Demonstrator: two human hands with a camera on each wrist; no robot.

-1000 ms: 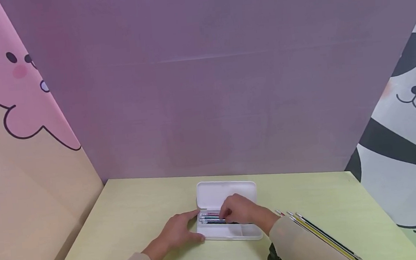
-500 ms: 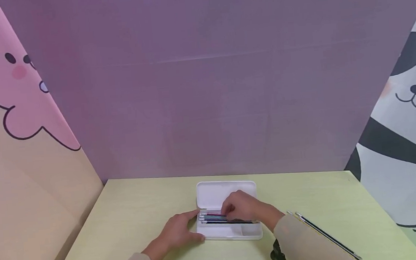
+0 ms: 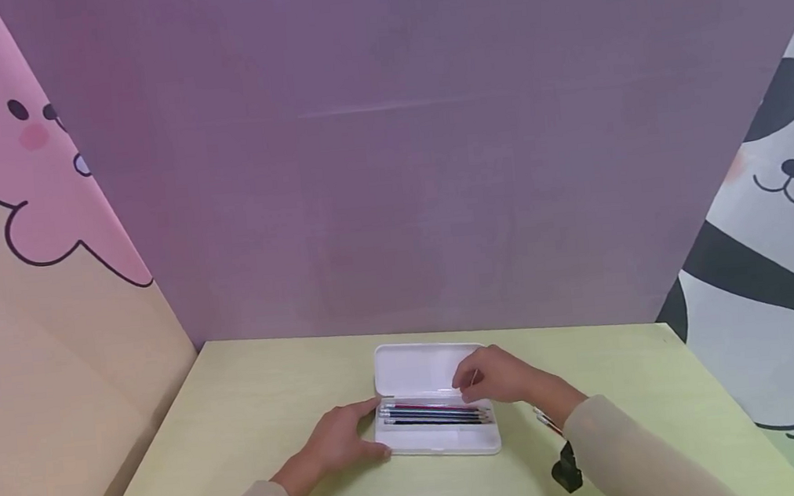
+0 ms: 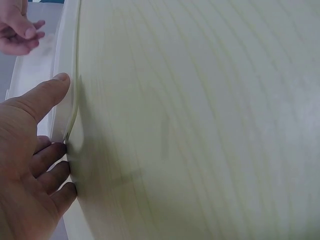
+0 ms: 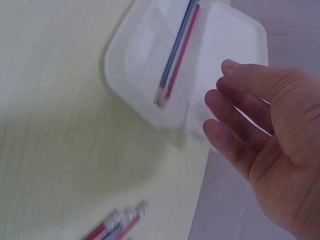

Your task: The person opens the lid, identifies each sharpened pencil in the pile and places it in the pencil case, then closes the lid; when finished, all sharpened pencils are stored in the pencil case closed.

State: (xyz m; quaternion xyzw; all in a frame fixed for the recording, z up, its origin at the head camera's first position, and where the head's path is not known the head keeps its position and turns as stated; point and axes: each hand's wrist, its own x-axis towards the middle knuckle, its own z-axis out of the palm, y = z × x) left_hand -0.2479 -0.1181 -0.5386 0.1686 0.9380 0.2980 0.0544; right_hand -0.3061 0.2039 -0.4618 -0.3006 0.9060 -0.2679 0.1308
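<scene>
An open white pencil case [image 3: 419,440] lies on the table, its lid [image 3: 415,368] tipped back. Inside its rear compartment several pencils [image 3: 436,413] lie side by side, red and dark ones among them. My left hand [image 3: 336,441] grips the case's left end, thumb at the front corner and index finger at the back. Over the right part of the lid hovers my right hand [image 3: 496,373]. In the right wrist view its fingers [image 5: 230,132] are loosely bent, apart from the case, with nothing between them.
More pencils [image 3: 547,421] lie on the table [image 3: 295,383] to the right, mostly hidden beneath my right forearm; their ends [image 5: 120,220] show blurred in the right wrist view. A purple panel [image 3: 393,201] rises behind the table's far edge.
My right hand has come up out of the case and moved right, letting go of the pencils there. My left hand stays at the case's left end. My right sleeve now covers more of the loose pencils.
</scene>
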